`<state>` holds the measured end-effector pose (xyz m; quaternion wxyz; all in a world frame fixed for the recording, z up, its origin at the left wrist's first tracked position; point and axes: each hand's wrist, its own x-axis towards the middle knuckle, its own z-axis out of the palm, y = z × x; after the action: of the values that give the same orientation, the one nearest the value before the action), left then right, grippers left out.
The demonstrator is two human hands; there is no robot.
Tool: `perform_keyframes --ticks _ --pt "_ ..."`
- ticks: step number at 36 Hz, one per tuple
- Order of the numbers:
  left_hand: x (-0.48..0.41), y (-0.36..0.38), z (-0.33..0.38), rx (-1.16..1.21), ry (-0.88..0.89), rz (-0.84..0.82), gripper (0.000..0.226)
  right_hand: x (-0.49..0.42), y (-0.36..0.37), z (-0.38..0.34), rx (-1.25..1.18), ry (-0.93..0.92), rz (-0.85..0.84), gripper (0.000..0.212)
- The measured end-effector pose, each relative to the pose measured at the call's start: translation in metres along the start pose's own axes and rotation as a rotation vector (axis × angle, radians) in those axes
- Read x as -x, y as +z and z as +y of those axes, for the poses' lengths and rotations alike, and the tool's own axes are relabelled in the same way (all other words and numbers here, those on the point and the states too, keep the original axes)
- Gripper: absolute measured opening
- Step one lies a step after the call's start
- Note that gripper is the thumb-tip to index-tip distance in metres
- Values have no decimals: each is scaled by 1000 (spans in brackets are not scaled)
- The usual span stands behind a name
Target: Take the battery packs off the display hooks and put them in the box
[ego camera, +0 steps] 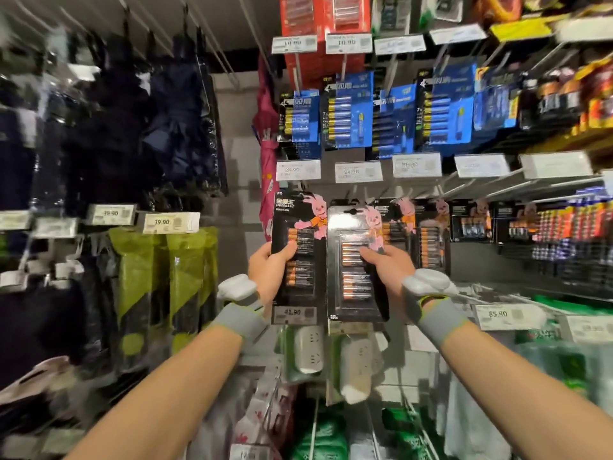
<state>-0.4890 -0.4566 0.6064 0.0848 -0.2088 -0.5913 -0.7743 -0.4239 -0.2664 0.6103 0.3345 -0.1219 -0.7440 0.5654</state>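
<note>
Left hand (268,270) grips the left pack (298,227), right hand (388,267) grips the right pack (348,293); both upright, side by side, 1 each. Box not in view.

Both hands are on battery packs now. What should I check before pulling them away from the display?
1. Grip: left hand holds the left battery pack: ok.
2. Grip: right hand holds the right battery pack: ok.
3. Hang hole of the right battery pack free of a hook: ok, the hole looks empty.
4. The left battery pack off its hook: cannot tell, its top is blurred.
5. The box in view for the drop: not ok, none shows.
</note>
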Motion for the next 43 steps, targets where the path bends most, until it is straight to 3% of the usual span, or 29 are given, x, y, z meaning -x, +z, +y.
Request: perform_keyframes --ticks 10,19,25,29,43 --pt "-20 1 0 42 3 -24 19 -21 7 -1 16 -40 -34 44" --pt "-36 1 3 32 2 -63 11 -32 17 -1 -39 -31 -17 43" --pt "-51 -2 -1 53 -25 -79 26 -37 25 1 -10 -42 -11 32" --pt "-60 -3 -6 96 -23 -75 19 -43 26 3 -56 -6 -4 29" --pt "-90 1 -20 37 -75 -50 28 -61 24 8 -70 1 62 29"
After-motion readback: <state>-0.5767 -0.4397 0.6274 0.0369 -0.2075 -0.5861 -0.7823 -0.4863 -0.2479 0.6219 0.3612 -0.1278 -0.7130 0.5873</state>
